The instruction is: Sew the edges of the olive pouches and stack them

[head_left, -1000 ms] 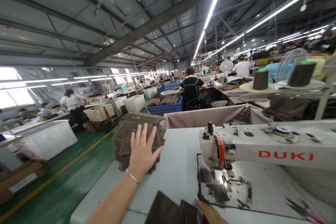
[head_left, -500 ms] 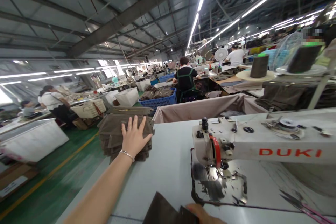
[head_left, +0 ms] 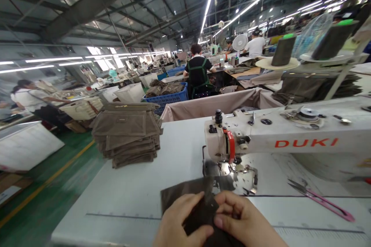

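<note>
Both hands are at the front of the table, on a piece of dark brown fabric (head_left: 184,191). My left hand (head_left: 182,222) has its thumb and fingers closed around the fabric's left part. With fingertips pinched, my right hand (head_left: 239,216) grips the right edge of the same piece. The fabric's far edge reaches the metal plate of a white sewing machine (head_left: 307,142), in front of its needle area. Beyond my left hand, a stack of brown fabric pieces (head_left: 130,135) lies on the table's left side.
Pink-handled thread snips (head_left: 321,200) lie right of my hands. A pink cloth-lined bin (head_left: 214,102) stands behind the table (head_left: 127,197). Thread cones (head_left: 284,51) stand at the back right. A co-worker (head_left: 198,71) sits ahead, beside a blue crate (head_left: 166,100) of fabric.
My left hand has left the stack and come back to the front, taking hold of the fabric alongside my right hand. The fabric has moved forward toward the machine. The view has shifted.
</note>
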`<state>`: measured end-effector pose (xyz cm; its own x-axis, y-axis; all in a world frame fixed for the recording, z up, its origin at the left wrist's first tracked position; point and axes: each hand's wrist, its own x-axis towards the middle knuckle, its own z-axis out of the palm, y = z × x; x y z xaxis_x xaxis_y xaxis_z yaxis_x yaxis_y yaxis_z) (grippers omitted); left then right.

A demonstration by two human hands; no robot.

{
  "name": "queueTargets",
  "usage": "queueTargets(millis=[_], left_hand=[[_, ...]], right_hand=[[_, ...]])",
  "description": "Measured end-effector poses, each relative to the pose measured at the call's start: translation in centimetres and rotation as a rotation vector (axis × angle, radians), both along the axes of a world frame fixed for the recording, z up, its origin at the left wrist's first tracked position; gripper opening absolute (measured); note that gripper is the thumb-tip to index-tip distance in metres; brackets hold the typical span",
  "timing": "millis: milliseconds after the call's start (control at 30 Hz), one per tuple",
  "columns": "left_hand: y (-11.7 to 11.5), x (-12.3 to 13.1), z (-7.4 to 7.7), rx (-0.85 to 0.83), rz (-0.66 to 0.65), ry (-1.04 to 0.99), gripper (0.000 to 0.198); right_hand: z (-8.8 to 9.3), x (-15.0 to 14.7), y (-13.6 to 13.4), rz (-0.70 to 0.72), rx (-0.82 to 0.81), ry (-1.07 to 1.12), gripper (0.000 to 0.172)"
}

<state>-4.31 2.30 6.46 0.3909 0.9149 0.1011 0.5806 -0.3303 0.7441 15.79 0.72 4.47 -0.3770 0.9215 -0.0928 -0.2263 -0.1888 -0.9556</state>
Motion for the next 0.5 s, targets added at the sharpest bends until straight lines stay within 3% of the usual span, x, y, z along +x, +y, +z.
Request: queueTargets(millis=[100, 200, 300, 500], left_hand=[[0.1, 0.8, 1.3, -0.304, -0.005, -0.265, 0.04], [-0.4, 1.2, 2.1, -0.505, -0.068, -0.531, 0.043], [-1.0, 1.5, 2.5, -0.539, -0.055, -0.632, 0.04], [-1.8, 1.7, 3.2, -0.57, 0.126, -0.848, 0.032]], right_hand=[[1.8, 0.5, -0.3, -0.029, 0.154, -0.27, 0.013], [3.3, 0.9, -0.6, -0.148, 0.4, -0.576, 0.005], [4.5, 1.0, -1.1, -0.173, 0.517, -0.661, 0.005], [5.9, 1.6, -1.7, -0.155, 0.591, -0.77, 0.006]])
